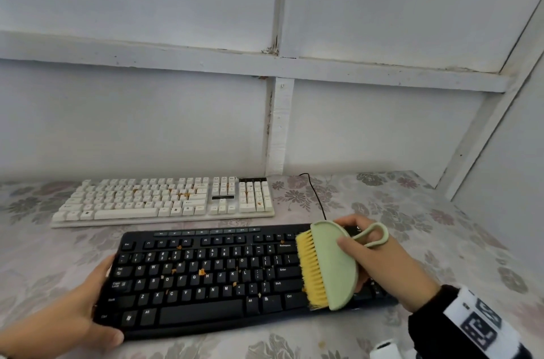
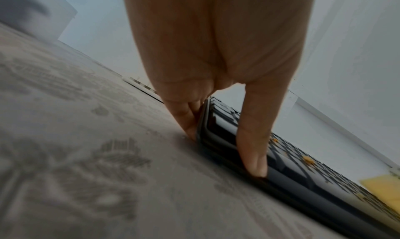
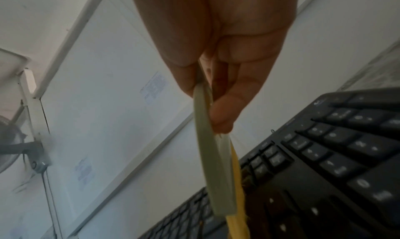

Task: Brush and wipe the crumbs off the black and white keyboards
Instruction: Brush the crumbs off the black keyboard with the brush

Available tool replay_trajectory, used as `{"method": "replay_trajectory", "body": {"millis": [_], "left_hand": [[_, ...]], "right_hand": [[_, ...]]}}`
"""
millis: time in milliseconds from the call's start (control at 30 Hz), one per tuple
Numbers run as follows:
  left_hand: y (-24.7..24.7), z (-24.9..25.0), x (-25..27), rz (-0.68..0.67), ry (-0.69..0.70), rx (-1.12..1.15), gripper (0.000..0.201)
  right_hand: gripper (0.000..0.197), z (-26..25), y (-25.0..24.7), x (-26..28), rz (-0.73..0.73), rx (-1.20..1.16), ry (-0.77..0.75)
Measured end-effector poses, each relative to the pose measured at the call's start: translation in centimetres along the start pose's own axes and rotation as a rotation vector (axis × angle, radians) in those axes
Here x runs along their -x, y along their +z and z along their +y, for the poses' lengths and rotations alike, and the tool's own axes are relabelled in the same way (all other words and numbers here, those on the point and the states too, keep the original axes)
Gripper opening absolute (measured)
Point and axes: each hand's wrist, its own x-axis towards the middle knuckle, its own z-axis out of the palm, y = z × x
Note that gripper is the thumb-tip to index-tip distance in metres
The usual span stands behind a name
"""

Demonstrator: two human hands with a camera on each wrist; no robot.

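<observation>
Right hand (image 1: pixel 379 264): pinches pale green half-round brush (image 1: pixel 331 266), yellow bristles on black plastic keyboard (image 1: pixel 206 279).
Left hand (image 1: pixel 73 311): clasps its left end.
Keys: orange crumbs (image 1: pixel 202 272).

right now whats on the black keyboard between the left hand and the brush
In the head view, the key rows of the black keyboard span from the left hand to the brush, with orange crumbs scattered on them. Nothing else lies there.
</observation>
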Motion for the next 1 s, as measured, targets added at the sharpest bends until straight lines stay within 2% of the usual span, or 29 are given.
{"method": "replay_trajectory", "body": {"millis": [67, 167, 233, 333, 433, 500, 733, 867, 933, 1000], "left_hand": [[0.1, 0.9, 0.6, 0.038, 0.002, -0.165, 0.118], [0.1, 1.5, 1.1, 0.025, -0.002, -0.191, 0.111], [0.0, 1.6, 1.1, 0.000, -0.001, -0.129, 0.109], [-0.3, 1.0, 0.9, -0.040, -0.015, 0.076, 0.128], [-0.2, 0.9, 0.5, -0.044, 0.009, 0.157, 0.134], [0.0, 1.5, 0.7, -0.061, 0.009, 0.191, 0.128], [0.1, 2.4, 1.2, -0.044, 0.004, 0.194, 0.127], [0.0, 2.6, 1.3, -0.028, -0.007, 0.176, 0.112], [0.0, 2.5, 1.4, -0.034, -0.013, 0.174, 0.112], [-0.1, 2.3, 1.3, -0.022, -0.018, 0.166, 0.115]], "right_hand": [[0.017, 0.1, -0.1, 0.3, -0.053, 0.031, 0.027], [0.015, -0.4, -0.9, 0.7, -0.130, 0.043, 0.053], [0.015, -0.9, -1.1, 0.5, -0.082, 0.001, 0.021], [0.018, -1.4, -0.7, -0.3, 0.085, -0.091, -0.050], [0.021, -1.5, 0.2, -1.4, 0.135, -0.104, -0.076], [0.021, -1.4, 0.9, -2.0, 0.104, -0.090, -0.061], [0.015, -0.7, 1.8, -1.6, -0.067, -0.012, 0.054], [0.013, -1.1, 1.4, -1.0, -0.178, 0.010, 0.063], [0.013, -1.5, 1.0, -0.9, -0.158, -0.016, 0.043], [0.014, -1.7, 0.9, -1.2, -0.058, -0.072, 0.013]]}}
